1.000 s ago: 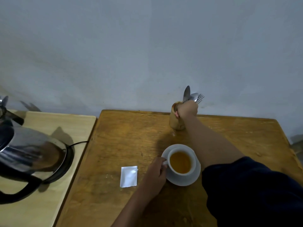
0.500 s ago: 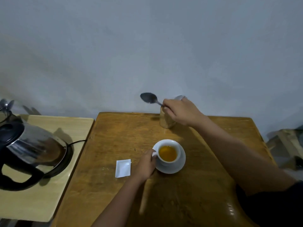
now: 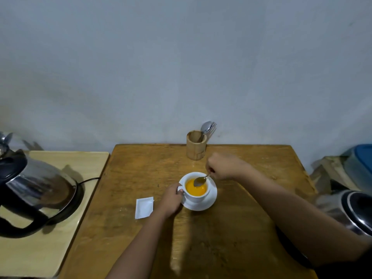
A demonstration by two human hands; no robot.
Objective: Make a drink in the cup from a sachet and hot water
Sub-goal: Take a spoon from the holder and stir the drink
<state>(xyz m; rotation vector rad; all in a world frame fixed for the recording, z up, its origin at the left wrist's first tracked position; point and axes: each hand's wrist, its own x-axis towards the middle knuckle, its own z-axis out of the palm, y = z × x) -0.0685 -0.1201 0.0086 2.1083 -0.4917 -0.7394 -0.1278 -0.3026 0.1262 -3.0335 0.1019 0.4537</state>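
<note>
Right grip (image 3: 219, 168) pinches the spoon (image 3: 200, 181); stir gently while left grip (image 3: 171, 198) clasps the cup (image 3: 196, 188) handle

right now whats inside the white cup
The white cup holds orange liquid, with the bowl of the spoon dipped at its surface, held by the right hand. The opaque liquid hides the cup's bottom.

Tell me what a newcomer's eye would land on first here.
The bright orange drink in the white cup at mid-table draws the eye: the right hand dips a spoon into it while the left hand steadies the cup's handle side. Next comes the shiny kettle on the pale side table at left, then the white sachet lying flat just left of the cup.
</note>
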